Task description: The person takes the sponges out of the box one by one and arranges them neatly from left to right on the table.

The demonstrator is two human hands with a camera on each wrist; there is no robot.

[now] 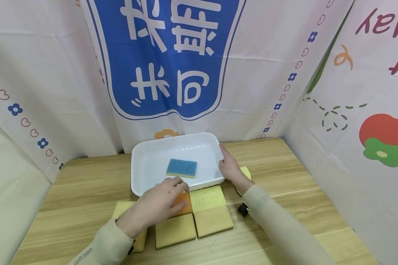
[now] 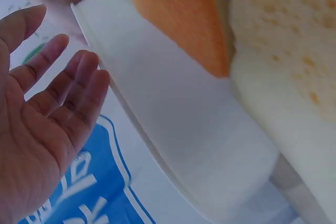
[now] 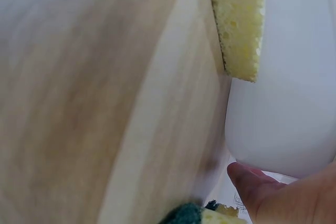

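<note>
A white rectangular baking dish (image 1: 142, 147) stands at the back of the table, with a sponge (image 1: 182, 167), blue side up, lying in it. At the dish's right end my right hand (image 1: 231, 167) grips the wall, thumb by the rim and fingers along the outside. My left hand (image 1: 162, 200), its fingers loosely spread, is over the front edge of the dish and partly covers an orange sponge (image 1: 185, 204). In the left wrist view the palm faces the dish wall (image 2: 163, 93), and nothing is held.
Yellow sponges (image 1: 209, 198) and tan sponges (image 1: 175, 232) lie in rows in front of the dish. Another yellow sponge (image 1: 119, 208) is partly under the left forearm. Behind the right wrist is a yellow sponge (image 1: 246, 172); a small black object (image 1: 243, 209) sits beside the right sleeve. Printed cloth (image 1: 252, 73) hangs behind.
</note>
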